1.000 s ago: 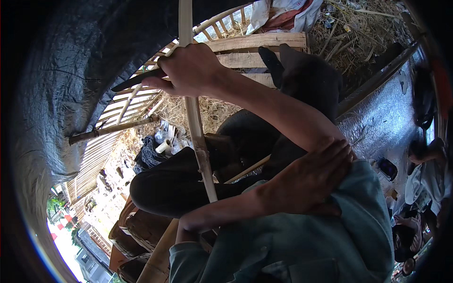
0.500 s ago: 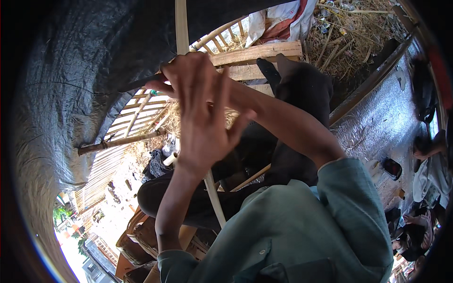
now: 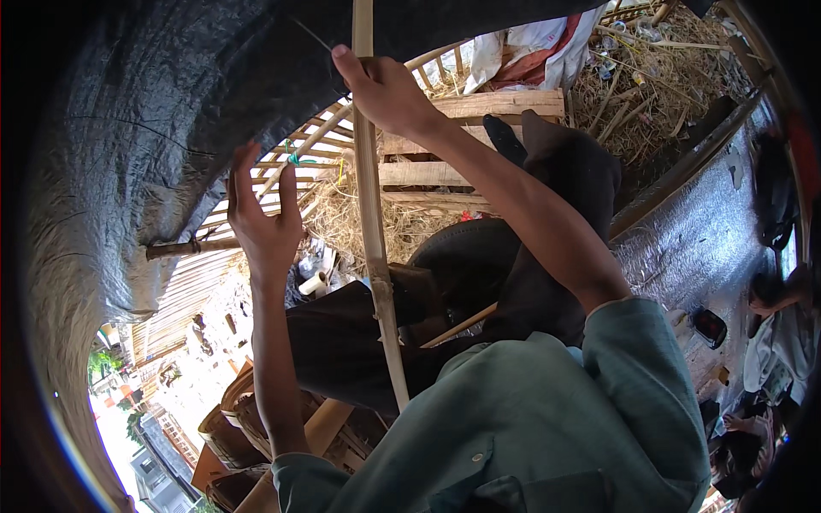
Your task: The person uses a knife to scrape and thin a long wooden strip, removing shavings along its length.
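A long pale bamboo strip [image 3: 369, 205] runs from the top of the view down to my shirt front, passing over my dark-trousered lap. My right hand [image 3: 392, 96] is closed high up by the strip, its thumb pointing up and left. From the thumb juts a thin line like the edge of a knife blade [image 3: 312, 34]; its handle is hidden in the fist. The hand covers part of the strip, and I cannot tell whether it grips it too. Left of the strip and apart from it, my left hand [image 3: 267, 218] is raised, fingers spread, holding nothing.
Dark plastic sheeting [image 3: 137, 171] hangs at the left and top. Ahead lie wooden slats [image 3: 428, 175], a slatted bamboo frame [image 3: 321, 141] and straw [image 3: 363, 222]. Bamboo baskets [image 3: 244, 410] stand at lower left. To the right, a dark handheld device [image 3: 709, 327] lies on silvery sheeting [image 3: 684, 248].
My hands, overlapping before, have come apart. The left has moved left, off the strip; the right has moved up and right. More of the strip shows between them.
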`<action>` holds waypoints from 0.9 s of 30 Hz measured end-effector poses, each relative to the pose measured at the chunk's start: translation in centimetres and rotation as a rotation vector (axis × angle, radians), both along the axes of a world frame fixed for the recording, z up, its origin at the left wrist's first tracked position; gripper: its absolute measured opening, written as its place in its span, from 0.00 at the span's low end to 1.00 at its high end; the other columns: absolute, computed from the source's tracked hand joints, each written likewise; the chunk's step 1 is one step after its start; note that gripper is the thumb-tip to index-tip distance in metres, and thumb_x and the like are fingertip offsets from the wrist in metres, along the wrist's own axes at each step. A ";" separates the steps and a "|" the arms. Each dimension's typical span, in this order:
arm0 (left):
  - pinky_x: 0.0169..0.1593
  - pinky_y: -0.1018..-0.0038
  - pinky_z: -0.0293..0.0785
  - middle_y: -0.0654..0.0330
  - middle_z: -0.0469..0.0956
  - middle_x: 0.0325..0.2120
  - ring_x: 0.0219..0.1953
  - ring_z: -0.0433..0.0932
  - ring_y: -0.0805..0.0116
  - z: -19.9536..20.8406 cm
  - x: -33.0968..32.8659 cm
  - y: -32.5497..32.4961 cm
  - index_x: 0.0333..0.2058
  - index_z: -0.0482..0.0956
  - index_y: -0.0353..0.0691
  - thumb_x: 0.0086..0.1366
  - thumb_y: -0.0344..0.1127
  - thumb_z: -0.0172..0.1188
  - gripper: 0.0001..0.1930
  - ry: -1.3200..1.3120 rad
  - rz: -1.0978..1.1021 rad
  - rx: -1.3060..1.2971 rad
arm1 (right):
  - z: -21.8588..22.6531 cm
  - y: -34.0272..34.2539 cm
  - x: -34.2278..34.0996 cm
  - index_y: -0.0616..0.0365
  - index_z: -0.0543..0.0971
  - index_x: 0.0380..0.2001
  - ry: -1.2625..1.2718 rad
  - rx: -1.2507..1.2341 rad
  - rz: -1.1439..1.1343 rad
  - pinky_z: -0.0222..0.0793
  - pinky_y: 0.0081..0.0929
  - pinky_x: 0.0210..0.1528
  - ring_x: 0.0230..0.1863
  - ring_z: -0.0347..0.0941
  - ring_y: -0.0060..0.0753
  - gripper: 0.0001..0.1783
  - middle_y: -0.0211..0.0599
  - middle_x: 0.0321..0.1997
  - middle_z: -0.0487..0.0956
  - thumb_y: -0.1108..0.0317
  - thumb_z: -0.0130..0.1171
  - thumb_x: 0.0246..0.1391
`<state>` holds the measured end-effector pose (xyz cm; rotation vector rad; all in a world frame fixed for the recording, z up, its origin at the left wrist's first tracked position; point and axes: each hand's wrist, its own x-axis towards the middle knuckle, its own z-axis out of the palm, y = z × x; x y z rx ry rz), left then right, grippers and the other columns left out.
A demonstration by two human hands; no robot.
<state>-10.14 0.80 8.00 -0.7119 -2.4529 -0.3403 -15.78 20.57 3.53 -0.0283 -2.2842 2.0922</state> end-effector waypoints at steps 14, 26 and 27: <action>0.30 0.74 0.74 0.55 0.77 0.33 0.30 0.78 0.67 -7.3 5.6 2.5 0.46 0.69 0.35 0.68 0.51 0.39 0.23 -1.791 0.048 1.033 | -1.3 1.7 1.3 0.54 0.66 0.27 -0.144 -0.458 0.172 0.46 0.15 0.15 0.13 0.49 0.12 0.25 0.20 0.17 0.59 0.43 0.36 0.61; 0.21 0.76 0.68 0.62 0.69 0.17 0.15 0.68 0.74 -8.2 6.2 2.0 0.35 0.69 0.35 0.67 0.47 0.44 0.18 -1.592 -0.061 0.999 | -1.7 1.0 2.0 0.62 0.72 0.23 0.358 0.589 0.084 0.57 0.31 0.21 0.15 0.64 0.33 0.17 0.39 0.13 0.66 0.61 0.45 0.61; 0.21 0.76 0.68 0.62 0.69 0.17 0.15 0.68 0.74 -8.5 6.3 2.0 0.35 0.69 0.35 0.67 0.47 0.44 0.18 -1.600 -0.068 0.999 | -1.7 0.7 2.0 0.62 0.72 0.24 0.372 0.646 0.089 0.60 0.32 0.21 0.16 0.67 0.36 0.16 0.40 0.13 0.68 0.62 0.46 0.60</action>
